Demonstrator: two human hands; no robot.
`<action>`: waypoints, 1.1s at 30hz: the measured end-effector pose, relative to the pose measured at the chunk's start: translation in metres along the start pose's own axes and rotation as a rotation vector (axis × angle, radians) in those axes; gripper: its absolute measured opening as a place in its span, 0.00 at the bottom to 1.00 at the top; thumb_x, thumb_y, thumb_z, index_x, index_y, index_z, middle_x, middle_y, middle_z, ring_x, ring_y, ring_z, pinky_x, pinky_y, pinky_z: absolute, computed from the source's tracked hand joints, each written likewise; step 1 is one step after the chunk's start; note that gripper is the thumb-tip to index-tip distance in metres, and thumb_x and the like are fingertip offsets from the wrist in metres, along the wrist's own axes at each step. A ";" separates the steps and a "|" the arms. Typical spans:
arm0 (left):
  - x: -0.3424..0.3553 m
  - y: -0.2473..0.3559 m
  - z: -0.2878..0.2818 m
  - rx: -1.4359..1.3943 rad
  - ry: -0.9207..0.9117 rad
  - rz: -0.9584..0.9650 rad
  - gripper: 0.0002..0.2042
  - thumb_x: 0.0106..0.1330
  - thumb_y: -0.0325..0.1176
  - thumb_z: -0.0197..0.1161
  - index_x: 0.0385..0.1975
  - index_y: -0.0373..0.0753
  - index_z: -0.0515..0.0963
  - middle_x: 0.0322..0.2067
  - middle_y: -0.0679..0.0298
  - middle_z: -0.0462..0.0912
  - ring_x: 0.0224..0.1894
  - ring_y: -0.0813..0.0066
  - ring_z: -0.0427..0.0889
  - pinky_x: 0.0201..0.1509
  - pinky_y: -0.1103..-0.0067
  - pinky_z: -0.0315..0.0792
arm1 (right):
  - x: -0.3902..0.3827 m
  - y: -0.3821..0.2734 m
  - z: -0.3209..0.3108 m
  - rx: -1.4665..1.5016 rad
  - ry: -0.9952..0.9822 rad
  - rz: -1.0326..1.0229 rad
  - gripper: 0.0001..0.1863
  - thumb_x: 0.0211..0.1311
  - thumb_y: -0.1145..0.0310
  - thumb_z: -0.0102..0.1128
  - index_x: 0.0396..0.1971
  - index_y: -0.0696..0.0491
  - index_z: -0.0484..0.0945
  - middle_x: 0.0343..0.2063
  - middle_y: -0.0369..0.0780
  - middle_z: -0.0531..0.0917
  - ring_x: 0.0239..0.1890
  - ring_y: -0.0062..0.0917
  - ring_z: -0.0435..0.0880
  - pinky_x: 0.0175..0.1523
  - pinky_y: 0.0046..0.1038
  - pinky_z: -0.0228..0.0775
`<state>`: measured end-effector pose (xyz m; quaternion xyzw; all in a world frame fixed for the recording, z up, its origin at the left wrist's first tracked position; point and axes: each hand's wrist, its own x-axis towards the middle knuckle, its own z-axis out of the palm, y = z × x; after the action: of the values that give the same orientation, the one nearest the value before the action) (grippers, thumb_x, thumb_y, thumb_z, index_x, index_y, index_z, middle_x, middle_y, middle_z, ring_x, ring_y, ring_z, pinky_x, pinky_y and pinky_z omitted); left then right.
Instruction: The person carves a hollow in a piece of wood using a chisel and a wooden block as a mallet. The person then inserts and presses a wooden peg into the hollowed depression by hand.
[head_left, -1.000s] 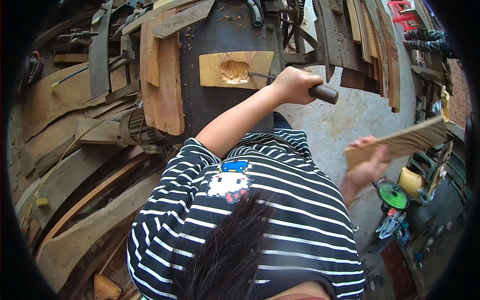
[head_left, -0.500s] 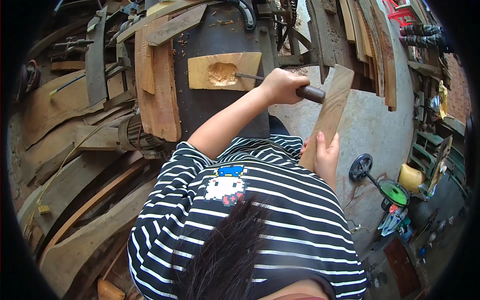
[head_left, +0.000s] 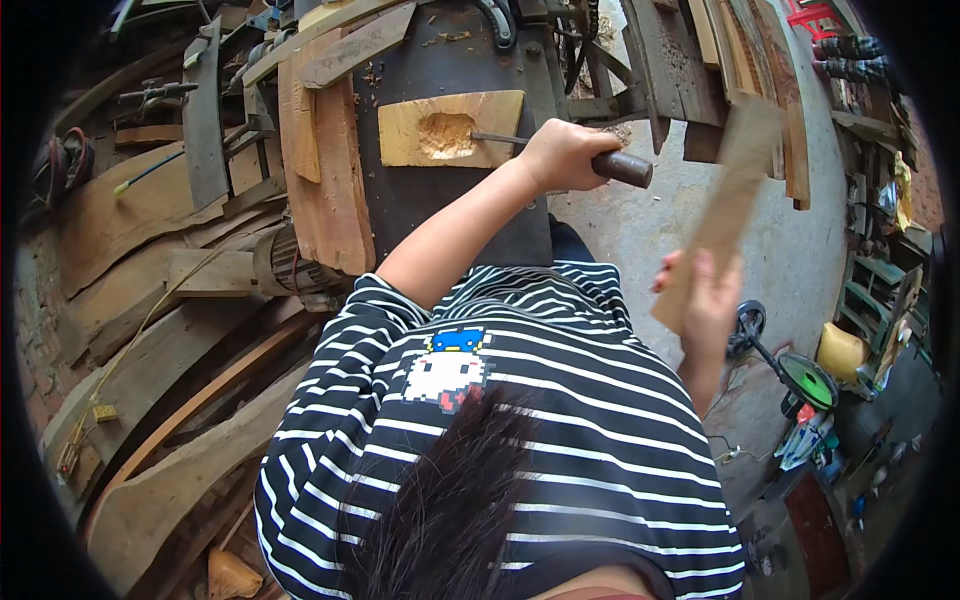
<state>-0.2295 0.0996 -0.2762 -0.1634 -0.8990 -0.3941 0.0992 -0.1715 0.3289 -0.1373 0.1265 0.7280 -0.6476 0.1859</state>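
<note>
My left hand [head_left: 567, 156] is closed around a chisel [head_left: 622, 168] with a dark rounded handle. Its thin metal shaft points left, and the tip sits in the rough hollow of a pale wood block [head_left: 400, 135]. That block lies on a dark work surface [head_left: 450, 215]. Off to the right, my right hand [head_left: 708, 290] grips the lower end of a flat wooden board [head_left: 728, 200]. The board is raised and slanted, its upper end blurred by motion and apart from the chisel handle.
Reddish planks [head_left: 328, 190] lie along the surface's left side, beside a ribbed motor [head_left: 285, 265]. Curved timber pieces [head_left: 180, 490] are piled at the lower left. Upright boards [head_left: 675, 70] stand at the upper right. A green-topped fan [head_left: 805, 382] is on the right.
My right hand has swung the board rightward, away from the chisel handle, where its edge was before. My left hand keeps the chisel in the hollow. The view has shifted slightly.
</note>
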 end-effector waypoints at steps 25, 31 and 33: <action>0.000 -0.009 -0.007 0.035 -0.052 -0.103 0.15 0.42 0.45 0.70 0.30 0.48 0.82 0.24 0.60 0.83 0.29 0.58 0.84 0.32 0.68 0.78 | 0.015 0.007 0.018 0.238 0.189 -0.197 0.12 0.71 0.67 0.49 0.48 0.58 0.66 0.23 0.40 0.78 0.20 0.24 0.78 0.26 0.24 0.73; -0.001 -0.012 -0.015 0.024 -0.118 -0.116 0.15 0.41 0.43 0.69 0.29 0.47 0.82 0.24 0.59 0.83 0.29 0.57 0.83 0.32 0.68 0.77 | 0.014 0.041 0.027 0.018 -0.186 0.108 0.10 0.71 0.67 0.51 0.45 0.55 0.64 0.24 0.40 0.77 0.20 0.21 0.77 0.24 0.22 0.73; 0.005 -0.015 -0.020 -0.015 -0.158 -0.105 0.15 0.41 0.40 0.71 0.30 0.44 0.82 0.24 0.56 0.83 0.29 0.55 0.83 0.33 0.68 0.76 | 0.022 0.035 0.011 0.077 -0.143 0.049 0.14 0.70 0.66 0.52 0.49 0.56 0.64 0.24 0.40 0.77 0.20 0.22 0.78 0.23 0.24 0.72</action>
<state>-0.2383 0.0763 -0.2712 -0.1474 -0.9084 -0.3913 0.0062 -0.1756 0.3215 -0.1789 0.1047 0.6843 -0.6777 0.2480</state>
